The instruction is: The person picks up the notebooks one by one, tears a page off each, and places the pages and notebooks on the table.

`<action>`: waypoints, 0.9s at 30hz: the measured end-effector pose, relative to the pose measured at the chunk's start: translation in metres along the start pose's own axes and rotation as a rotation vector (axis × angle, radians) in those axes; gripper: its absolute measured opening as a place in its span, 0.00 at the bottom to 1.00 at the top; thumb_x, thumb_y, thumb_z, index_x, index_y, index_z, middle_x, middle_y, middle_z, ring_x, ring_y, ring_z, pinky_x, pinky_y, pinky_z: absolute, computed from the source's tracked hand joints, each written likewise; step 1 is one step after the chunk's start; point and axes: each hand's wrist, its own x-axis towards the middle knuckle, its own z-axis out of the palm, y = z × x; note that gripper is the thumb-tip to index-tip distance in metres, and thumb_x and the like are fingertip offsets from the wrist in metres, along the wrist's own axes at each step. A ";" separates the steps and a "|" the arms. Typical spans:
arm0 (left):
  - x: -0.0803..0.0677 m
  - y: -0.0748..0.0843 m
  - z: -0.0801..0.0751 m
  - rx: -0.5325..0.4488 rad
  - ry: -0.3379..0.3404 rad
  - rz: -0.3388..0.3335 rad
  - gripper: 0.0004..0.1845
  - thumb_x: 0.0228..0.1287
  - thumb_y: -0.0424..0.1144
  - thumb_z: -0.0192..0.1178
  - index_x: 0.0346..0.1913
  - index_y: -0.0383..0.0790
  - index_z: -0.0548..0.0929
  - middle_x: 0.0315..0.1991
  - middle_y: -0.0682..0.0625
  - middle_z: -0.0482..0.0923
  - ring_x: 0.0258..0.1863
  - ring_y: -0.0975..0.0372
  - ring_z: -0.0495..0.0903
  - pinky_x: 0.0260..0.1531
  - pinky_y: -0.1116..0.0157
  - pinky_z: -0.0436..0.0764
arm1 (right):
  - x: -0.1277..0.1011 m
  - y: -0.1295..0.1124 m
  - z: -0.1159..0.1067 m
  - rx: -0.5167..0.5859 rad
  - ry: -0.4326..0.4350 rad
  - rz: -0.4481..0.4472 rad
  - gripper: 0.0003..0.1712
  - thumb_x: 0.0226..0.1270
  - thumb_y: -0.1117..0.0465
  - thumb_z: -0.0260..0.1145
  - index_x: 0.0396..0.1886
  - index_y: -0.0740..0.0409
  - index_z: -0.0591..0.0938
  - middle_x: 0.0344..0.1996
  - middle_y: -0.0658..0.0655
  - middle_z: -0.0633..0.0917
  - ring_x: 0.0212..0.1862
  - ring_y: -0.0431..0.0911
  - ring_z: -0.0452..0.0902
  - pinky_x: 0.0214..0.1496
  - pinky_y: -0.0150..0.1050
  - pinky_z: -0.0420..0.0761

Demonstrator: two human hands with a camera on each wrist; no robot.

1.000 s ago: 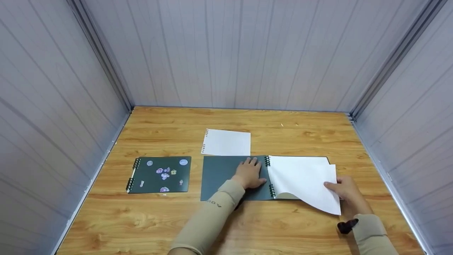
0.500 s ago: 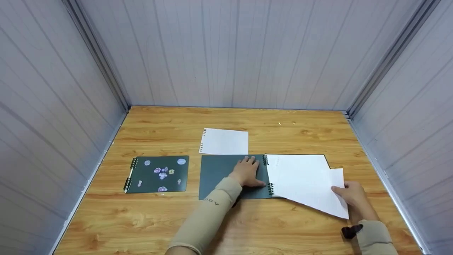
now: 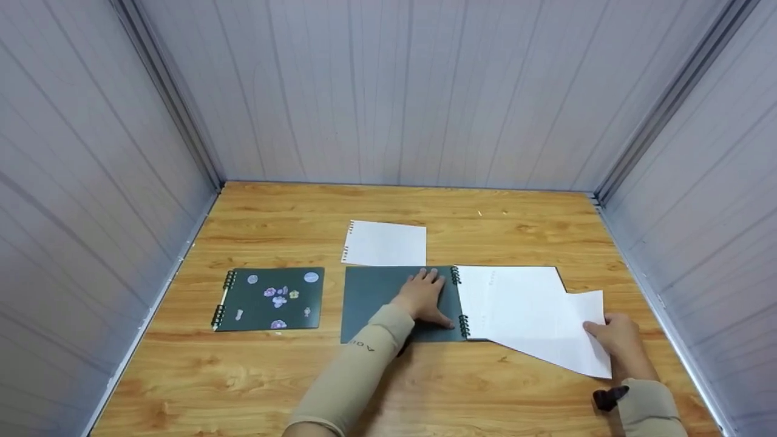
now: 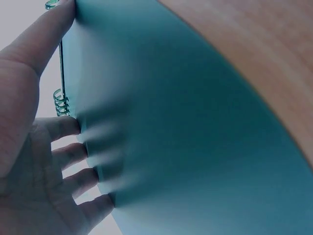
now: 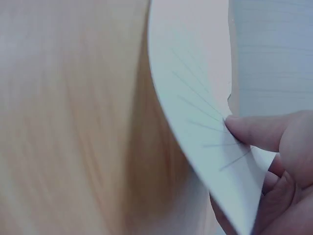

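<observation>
An open spiral notebook (image 3: 373,297) lies with its dark green cover to the left and white pages to the right of the black coil (image 3: 464,326). My left hand (image 3: 422,297) rests on the inside of the cover, fingers spread, thumb pointing at the coil; the left wrist view shows the fingertips (image 4: 100,208) on the green surface. My right hand (image 3: 626,343) pinches the right edge of a white sheet of paper (image 5: 195,107), thumb on top. This sheet slants over the pages and sticks out past their lower right. Faint hole marks run down its left edge, apart from the coil.
Behind the notebook lies a loose white sheet (image 3: 388,243) with a punched left edge. To the left is a closed green spiral notebook (image 3: 267,303) with flower and round stickers. Pale panel walls (image 3: 400,91) bound the wooden table (image 3: 243,388). Tiny scraps lie toward the back.
My right hand has moved right and slightly toward me with the pinched sheet. The sheet's punched left edge has come away from the coil. My left hand has stayed on the cover.
</observation>
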 end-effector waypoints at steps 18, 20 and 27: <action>-0.002 -0.002 0.002 0.005 0.002 -0.003 0.61 0.60 0.74 0.72 0.87 0.44 0.62 0.88 0.44 0.57 0.88 0.49 0.56 0.86 0.49 0.61 | 0.009 -0.021 -0.005 -0.001 -0.097 -0.117 0.44 0.59 0.69 0.68 0.73 0.88 0.65 0.60 0.86 0.80 0.56 0.69 0.81 0.52 0.44 0.85; -0.002 -0.001 0.002 0.000 -0.020 -0.011 0.61 0.60 0.73 0.72 0.87 0.45 0.61 0.89 0.44 0.55 0.89 0.49 0.54 0.86 0.49 0.60 | 0.010 -0.023 -0.008 0.001 -0.048 -0.088 0.42 0.64 0.67 0.68 0.72 0.88 0.67 0.63 0.87 0.78 0.62 0.75 0.79 0.60 0.53 0.86; 0.005 0.001 0.011 -0.039 -0.051 -0.035 0.63 0.58 0.74 0.74 0.88 0.44 0.59 0.89 0.43 0.53 0.89 0.47 0.51 0.86 0.46 0.60 | 0.016 -0.039 -0.019 0.116 0.177 -0.063 0.33 0.76 0.62 0.64 0.70 0.85 0.73 0.66 0.85 0.78 0.68 0.74 0.76 0.66 0.60 0.82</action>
